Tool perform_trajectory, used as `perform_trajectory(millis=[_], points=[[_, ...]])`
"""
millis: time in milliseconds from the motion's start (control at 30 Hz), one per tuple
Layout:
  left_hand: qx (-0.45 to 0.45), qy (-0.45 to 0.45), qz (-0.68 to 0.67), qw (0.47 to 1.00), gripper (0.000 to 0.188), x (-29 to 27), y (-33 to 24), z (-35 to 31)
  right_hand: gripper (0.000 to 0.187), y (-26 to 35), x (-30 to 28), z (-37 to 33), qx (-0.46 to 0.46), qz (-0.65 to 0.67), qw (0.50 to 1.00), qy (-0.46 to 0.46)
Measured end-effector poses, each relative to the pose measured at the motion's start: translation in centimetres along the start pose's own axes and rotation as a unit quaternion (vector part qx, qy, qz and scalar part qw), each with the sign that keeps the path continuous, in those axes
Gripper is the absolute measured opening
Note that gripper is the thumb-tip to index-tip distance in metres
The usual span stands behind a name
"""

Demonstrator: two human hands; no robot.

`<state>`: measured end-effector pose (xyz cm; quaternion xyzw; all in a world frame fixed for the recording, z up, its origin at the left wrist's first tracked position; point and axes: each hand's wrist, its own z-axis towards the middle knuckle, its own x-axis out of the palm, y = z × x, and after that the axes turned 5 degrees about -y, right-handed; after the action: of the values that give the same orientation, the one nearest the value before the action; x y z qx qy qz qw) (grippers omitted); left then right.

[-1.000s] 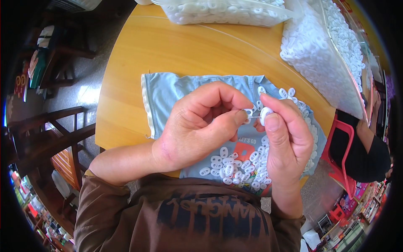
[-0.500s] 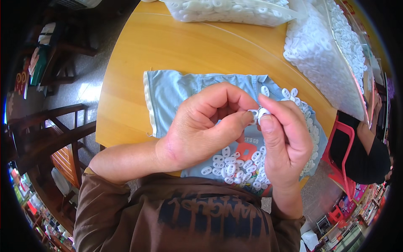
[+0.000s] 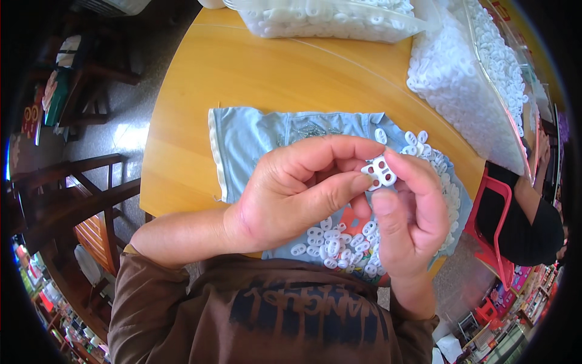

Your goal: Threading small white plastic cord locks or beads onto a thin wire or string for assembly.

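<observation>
Right of centre in the frame, my left hand [image 3: 285, 188] pinches the white two-holed pieces [image 3: 384, 172] between thumb and fingers; they jut rightward past its thumb, the outer one's long axis slanting steeply down rightward, while my right hand [image 3: 413, 221] curls alongside, thumb and forefinger parted, contact unclear

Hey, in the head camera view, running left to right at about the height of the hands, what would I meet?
Dark wooden chair, left hand, white plastic pieces at the fingertips, right hand, red chair.
</observation>
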<state>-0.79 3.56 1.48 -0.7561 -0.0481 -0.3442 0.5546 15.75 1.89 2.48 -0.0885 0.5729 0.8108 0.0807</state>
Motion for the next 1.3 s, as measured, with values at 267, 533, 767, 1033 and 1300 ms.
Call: perform_trajectory(millis=[267,533,767,1033,1300], points=[[-0.028,0.02,-0.024,0.999,0.039,0.0,0.0,-0.2,0.035,-0.1,-0.3,0.1,-0.019,-0.035,0.999,0.0],[-0.019,0.041,-0.023,0.999,0.039,0.0,0.1,-0.3,0.033,-0.6,-0.6,0.3,-0.12,-0.068,0.99,0.024],[0.139,0.015,0.103,0.985,0.032,0.3,0.9,-0.5,0.034,0.0,-0.8,-0.1,-0.1,-0.07,0.99,0.065],[0.198,-0.013,0.132,0.971,0.028,0.6,1.5,-1.1,0.04,-0.6,0.0,-0.7,-0.139,-0.069,0.987,0.05],[0.209,-0.04,0.116,0.97,0.021,0.5,1.4,-1.8,0.039,-0.6,1.6,-1.1,-0.147,-0.039,0.988,0.019]])
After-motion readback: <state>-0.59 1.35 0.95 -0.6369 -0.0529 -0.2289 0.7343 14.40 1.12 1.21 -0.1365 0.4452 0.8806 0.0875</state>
